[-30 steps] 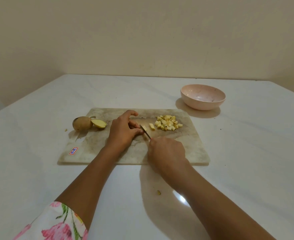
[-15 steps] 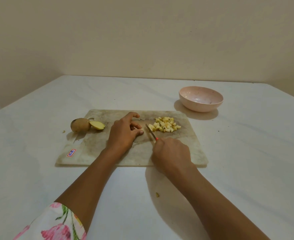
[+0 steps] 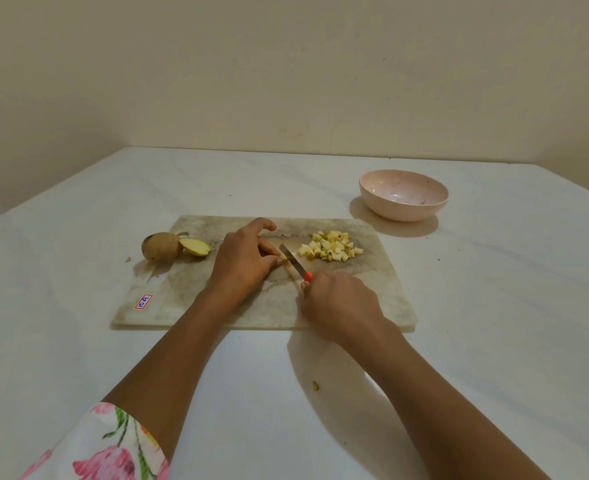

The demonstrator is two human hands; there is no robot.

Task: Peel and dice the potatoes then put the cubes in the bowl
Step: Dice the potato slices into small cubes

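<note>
Two hands, one knife, one cutting board, one bowl. On the cutting board (image 3: pixel 189 289): one unpeeled potato (image 3: pixel 161 245) at the far-left corner, one cut half (image 3: pixel 195 247) touching its right side with the yellow face up, and one pile of cubes (image 3: pixel 331 250) on the far-right part (too many and too small to count, several with skin on them). The left hand (image 3: pixel 242 261) is mid-board with its fingers curled and their tips pinning a small potato piece (image 3: pixel 285 259) to the board; most of that piece is hidden under the fingers. The right hand (image 3: pixel 338 303) is closed around the knife (image 3: pixel 293 262); only a bit of the orange handle shows above the fist. The blade points far-left and angles down, with its edge right beside the potato piece, between the left fingertips and the pile. The pile sits just right of the blade, apart from both hands. The pink bowl (image 3: pixel 400 211) is off the board on the white table (image 3: pixel 493 306), to the far right of the pile, with no cubes in it, only specks. One sticker (image 3: pixel 143 301) is on the board's near-left corner. One yellow scrap (image 3: pixel 315 385) lies on the table near the person, between the forearms. A floral sleeve (image 3: pixel 106 445) covers the left upper arm.
</note>
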